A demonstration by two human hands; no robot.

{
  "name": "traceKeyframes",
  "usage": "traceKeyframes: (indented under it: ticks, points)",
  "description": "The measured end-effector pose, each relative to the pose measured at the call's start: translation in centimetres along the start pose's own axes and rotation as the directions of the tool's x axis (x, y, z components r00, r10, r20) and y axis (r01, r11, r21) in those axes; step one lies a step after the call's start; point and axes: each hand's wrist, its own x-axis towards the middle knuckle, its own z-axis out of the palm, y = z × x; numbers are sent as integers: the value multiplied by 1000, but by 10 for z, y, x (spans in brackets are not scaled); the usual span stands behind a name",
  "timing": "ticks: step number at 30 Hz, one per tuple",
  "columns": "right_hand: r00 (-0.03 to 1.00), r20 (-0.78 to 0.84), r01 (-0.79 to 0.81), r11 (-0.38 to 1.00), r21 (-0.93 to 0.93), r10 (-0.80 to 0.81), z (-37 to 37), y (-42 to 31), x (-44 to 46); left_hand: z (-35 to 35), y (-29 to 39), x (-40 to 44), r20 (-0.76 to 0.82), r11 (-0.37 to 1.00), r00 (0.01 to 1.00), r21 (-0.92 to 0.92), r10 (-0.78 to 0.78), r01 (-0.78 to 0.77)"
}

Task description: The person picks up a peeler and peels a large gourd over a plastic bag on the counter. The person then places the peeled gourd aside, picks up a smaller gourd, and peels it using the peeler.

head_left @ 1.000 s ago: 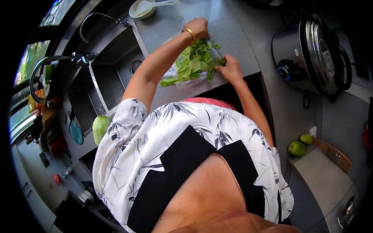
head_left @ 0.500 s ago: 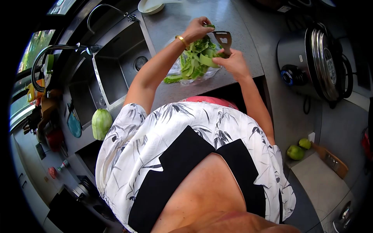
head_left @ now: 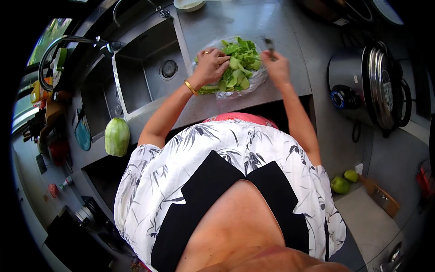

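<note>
Near the counter's front edge, a heap of green peelings [head_left: 238, 68] lies on a clear plastic bag [head_left: 259, 80]. My left hand [head_left: 209, 69] rests on the heap's left side, fingers stretched over the peels. To the right of the heap, my right hand [head_left: 276, 69] is closed around a peeler [head_left: 269, 44]. The peeler points away from me and is blurred; it is apart from the peels. A pale green peeled gourd [head_left: 117, 137] stands by the sink's near edge, left of my left arm.
A double steel sink [head_left: 147, 68] with a curved faucet [head_left: 59, 41] lies to the left. At the far edge sits a white bowl [head_left: 189, 5]. A large electric cooker [head_left: 367, 86] stands on the right, with two green fruits [head_left: 340, 185] below it.
My left hand has come down and left from a small green piece onto the heap. With the peeler, my right hand has drawn slightly right, off the peels.
</note>
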Motion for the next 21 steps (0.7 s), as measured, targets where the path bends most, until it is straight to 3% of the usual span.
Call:
traceKeyframes:
  ticks: [1,4,7,10,13,15,19,21]
  points:
    - [986,60,-159,986,47,156,-12,4,6,-1,2,-5,-28,1000,1000,13,15,-14]
    - [998,13,66,977,-204,-64,-22,32,31,-8,0,-6,-80,988,994,-140,-76,65]
    - [932,120,362,868,-339,-342,-8,45,44,-19,-6,-12,-98,990,992,-127,-79,66]
    - [920,138,391,840,-376,-366,1,41,43,-24,-13,-25,-188,983,976,-165,-106,75]
    - [924,330,339,810,-478,-192,-7,44,51,-31,-19,-47,-211,938,933,-256,-290,234]
    - [930,312,335,799,-499,-195,-8,47,48,-40,-12,-61,-203,843,852,-372,-482,388]
    - [957,199,285,827,-485,-213,-17,38,40,-59,8,-96,-107,733,793,-471,-600,491]
    - [961,135,273,892,-359,-240,-20,14,34,-57,17,-113,-98,794,820,-338,-563,505]
